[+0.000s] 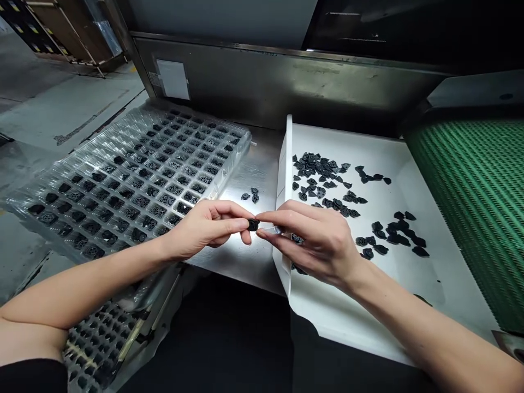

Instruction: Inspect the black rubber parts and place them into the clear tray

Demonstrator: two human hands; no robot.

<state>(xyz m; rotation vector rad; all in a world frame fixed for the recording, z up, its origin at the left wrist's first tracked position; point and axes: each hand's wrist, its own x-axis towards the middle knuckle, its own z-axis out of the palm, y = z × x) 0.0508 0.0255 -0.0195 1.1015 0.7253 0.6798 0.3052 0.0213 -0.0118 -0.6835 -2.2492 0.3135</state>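
Near the middle of the view, my left hand (210,226) pinches a small black part (253,224) between thumb and fingers. My right hand (317,237) is closed at the other side of that part, its fingertips around a small clear or silvery item (272,230) too small to identify. Left of my hands lies a clear compartment tray (241,150) with black parts in its pockets. A few loose black parts (254,195) rest on the metal table (262,164) just beyond my fingers. To the right, a white bin (347,139) holds scattered black parts, partly hidden by my right hand.
A green ridged conveyor belt (483,202) runs along the right side. Behind the table stands a metal machine panel (245,79) with a white paper on it. Another filled tray (102,338) sits lower left. Boxes on a rack (73,30) stand far left.
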